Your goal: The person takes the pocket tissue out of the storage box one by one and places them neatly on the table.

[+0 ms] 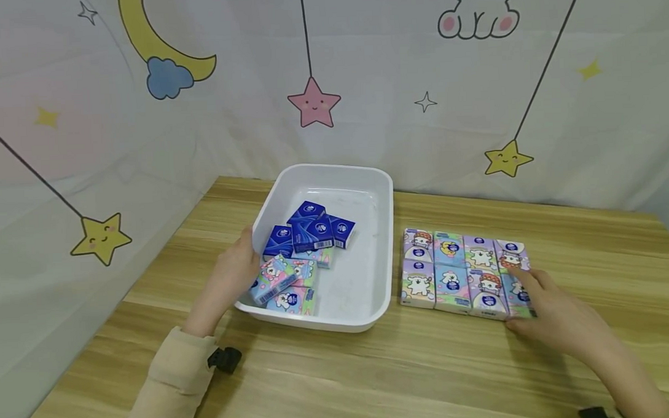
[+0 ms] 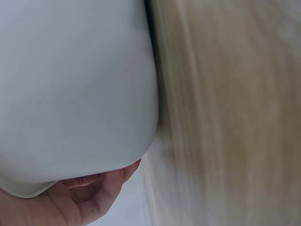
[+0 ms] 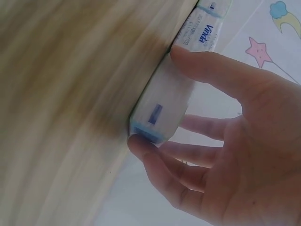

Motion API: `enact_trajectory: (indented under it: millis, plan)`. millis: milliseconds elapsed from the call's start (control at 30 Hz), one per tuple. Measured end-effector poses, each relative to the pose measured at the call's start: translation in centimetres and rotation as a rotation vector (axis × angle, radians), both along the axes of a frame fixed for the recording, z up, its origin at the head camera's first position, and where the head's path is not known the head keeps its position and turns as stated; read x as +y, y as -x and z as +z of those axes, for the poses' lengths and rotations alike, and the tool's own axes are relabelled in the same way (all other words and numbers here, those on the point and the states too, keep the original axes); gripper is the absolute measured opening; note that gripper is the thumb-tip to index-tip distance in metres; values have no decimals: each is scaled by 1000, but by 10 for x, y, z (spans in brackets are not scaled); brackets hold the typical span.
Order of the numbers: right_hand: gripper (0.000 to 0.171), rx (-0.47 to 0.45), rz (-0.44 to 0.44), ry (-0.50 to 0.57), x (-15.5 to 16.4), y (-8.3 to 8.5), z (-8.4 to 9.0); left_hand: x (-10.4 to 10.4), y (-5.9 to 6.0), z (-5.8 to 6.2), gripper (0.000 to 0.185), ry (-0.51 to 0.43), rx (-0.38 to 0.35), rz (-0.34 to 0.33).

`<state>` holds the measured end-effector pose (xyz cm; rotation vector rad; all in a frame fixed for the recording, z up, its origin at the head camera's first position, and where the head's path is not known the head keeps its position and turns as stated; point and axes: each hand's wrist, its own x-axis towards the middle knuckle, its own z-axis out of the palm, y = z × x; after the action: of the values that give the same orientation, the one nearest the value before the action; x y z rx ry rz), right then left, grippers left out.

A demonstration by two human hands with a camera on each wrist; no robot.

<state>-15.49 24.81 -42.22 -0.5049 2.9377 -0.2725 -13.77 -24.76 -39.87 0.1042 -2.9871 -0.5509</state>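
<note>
My left hand [image 1: 236, 269] grips the left side of a white plastic tub [image 1: 388, 250], its fingers against the outer wall in the left wrist view. In the tub lie several dark blue tissue packs [image 1: 313, 233] and a few pastel cartoon ones [image 1: 273, 277], heaped at its left side. To the right of the tub, more cartoon tissue packs [image 1: 452, 279] lie in two touching rows. At their near right end my right hand [image 1: 556, 315] holds the corner tissue pack [image 3: 160, 101], thumb on its long side and fingers curled round its end.
The wooden table [image 1: 362, 374] runs back to a white cloth [image 1: 376, 127] printed with stars and a moon. The same cloth hangs along the left side. A black strap [image 1: 225, 359] sits at the left sleeve [image 1: 171, 377].
</note>
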Motion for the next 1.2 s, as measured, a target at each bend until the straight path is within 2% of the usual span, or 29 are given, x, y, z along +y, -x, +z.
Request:
enact_trajectory:
  millis: [233, 567, 833, 1033, 1200]
  plan:
    - [100, 1, -7, -23, 1, -1, 3, 1, 0, 1, 53, -13, -22, 10]
    - [90, 94, 22, -38, -11, -8, 19, 0, 1, 1, 54, -3, -29, 18]
    - [85, 202, 89, -26, -38, -14, 37, 0, 2, 0, 53, -13, -24, 11]
    - [78, 286, 175, 16, -64, -17, 53, 0, 2, -1, 53, -16, -26, 13]
    - [77, 315, 243, 65, -85, -19, 64, 0, 2, -1, 53, -23, -23, 13]
